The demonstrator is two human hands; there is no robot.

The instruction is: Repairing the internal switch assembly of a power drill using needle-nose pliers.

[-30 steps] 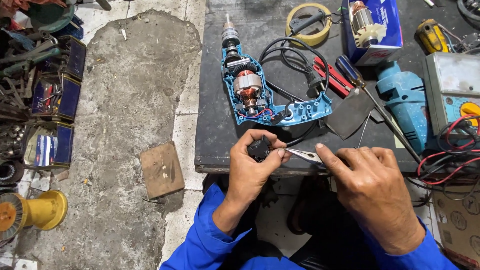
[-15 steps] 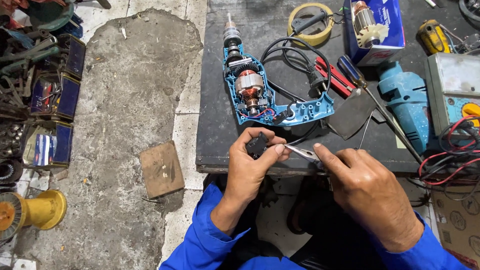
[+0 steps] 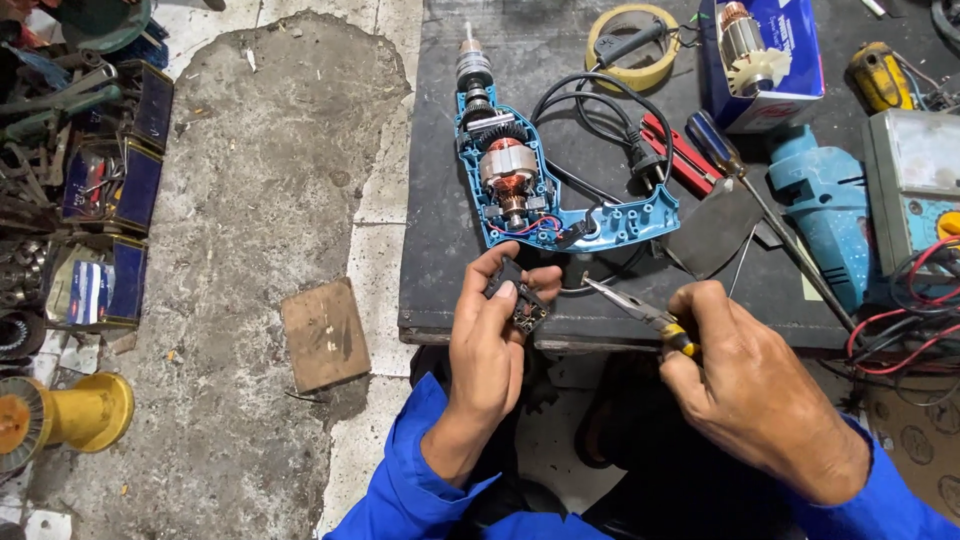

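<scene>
- While left hand [image 3: 490, 345] grips the small black switch part [image 3: 524, 305], it now sits lifted closer, turned.
- Right hand [image 3: 745, 385] clamps the pliers [image 3: 640, 312]; tips have backed off slightly.
- Opened drill [image 3: 530, 190] unmoved on the desk [image 3: 440, 250].

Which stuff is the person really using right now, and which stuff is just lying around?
In use:
left hand holding a small black part
right hand holding pliers
opened blue drill

Lying about:
tape roll
screwdriver
wooden block
yellow spool
</scene>
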